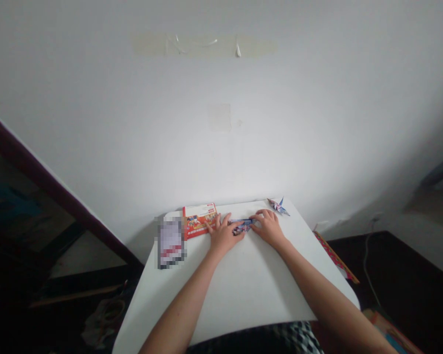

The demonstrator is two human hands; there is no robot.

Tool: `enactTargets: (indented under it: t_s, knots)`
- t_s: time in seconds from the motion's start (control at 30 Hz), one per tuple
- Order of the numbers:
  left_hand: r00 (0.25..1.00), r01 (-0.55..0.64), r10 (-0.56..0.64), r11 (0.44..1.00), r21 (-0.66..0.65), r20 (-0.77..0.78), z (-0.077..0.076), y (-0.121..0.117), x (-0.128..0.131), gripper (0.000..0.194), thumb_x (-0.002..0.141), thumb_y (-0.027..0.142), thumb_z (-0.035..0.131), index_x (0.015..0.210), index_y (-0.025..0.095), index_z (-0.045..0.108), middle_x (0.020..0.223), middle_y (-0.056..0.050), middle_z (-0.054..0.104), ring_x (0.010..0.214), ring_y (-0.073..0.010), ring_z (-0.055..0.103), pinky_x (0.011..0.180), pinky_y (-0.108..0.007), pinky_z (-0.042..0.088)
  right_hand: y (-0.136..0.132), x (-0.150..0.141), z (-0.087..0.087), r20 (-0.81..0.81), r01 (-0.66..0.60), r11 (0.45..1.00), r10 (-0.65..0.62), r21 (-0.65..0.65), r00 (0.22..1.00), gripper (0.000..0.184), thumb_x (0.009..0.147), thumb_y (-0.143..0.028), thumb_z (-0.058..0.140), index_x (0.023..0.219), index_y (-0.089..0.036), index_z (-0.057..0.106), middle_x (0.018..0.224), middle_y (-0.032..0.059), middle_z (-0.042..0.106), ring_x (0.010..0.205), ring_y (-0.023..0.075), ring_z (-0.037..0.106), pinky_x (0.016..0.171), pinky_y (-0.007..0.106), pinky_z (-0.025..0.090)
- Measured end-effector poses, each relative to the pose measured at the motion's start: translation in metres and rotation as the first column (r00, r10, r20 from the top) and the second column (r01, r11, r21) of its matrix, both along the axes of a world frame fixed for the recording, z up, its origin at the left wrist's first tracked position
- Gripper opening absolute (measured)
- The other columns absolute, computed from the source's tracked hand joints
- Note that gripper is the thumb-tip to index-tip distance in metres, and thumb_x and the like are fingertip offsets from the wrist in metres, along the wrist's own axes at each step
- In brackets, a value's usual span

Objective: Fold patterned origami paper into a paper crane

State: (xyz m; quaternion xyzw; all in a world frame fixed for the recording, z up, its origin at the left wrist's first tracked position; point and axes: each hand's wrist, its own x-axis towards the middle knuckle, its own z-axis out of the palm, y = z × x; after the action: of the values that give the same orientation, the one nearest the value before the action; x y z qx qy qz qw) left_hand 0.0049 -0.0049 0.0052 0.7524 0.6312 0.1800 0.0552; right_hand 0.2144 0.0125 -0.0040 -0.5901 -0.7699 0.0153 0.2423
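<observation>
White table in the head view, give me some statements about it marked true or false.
1. The left hand and right hand both touch the patterned paper. True.
2. The folded paper figure lies left of the red-and-white book. False: it is near the far right corner of the table.
3. The red-and-white book lies right of the pixelated item. True.
4. The table is black. False: it is white.

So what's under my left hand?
Around the left hand show patterned paper, a red-and-white item and white table; whatever lies directly beneath the palm is covered.
</observation>
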Motion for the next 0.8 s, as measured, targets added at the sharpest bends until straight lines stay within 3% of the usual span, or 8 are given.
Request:
enactTargets:
  t_s: [0.23,0.47,0.8]
  knots:
    - [0.999,0.008,-0.007,1.0,-0.008,0.047,0.002,-0.001,-0.001,0.038,0.085,0.061,0.069,0.123,0.055,0.071,0.161,0.007,0.047,0.154,-0.042,0.025,0.121,-0.079,-0.003,0.004,-0.002,-0.002,0.0,0.064,0.996,-0.064,0.062,0.998,0.034,0.095,-0.041,0.066,0.128,-0.033,0.071,0.13,0.01,0.06,0.125,0.0304,0.049,0.109,0.048,0.041]
    - [0.998,-0.023,0.026,0.999,-0.046,0.061,0.004,0.0,0.0,0.042,0.082,0.061,0.074,0.123,0.054,0.072,0.165,0.006,0.042,0.155,-0.0435,0.021,0.12,-0.079,-0.005,0.01,0.002,-0.005,0.011,0.006,0.999,-0.007,0.052,1.0,0.027,0.094,-0.04,0.068,0.119,-0.035,0.075,0.127,0.0078,0.063,0.128,0.0302,0.047,0.114,0.052,0.035]
    - [0.998,-0.023,0.026,0.999,-0.049,0.054,0.004,0.0,0.0,0.043,0.081,0.064,0.072,0.124,0.056,0.07,0.165,0.004,0.041,0.155,-0.0433,0.022,0.117,-0.083,-0.004,0.01,0.005,-0.004,-0.03,-0.067,0.997,0.066,-0.026,0.997,0.036,0.088,-0.051,0.073,0.121,-0.037,0.073,0.134,0.0085,0.06,0.131,0.0309,0.049,0.116,0.057,0.03]
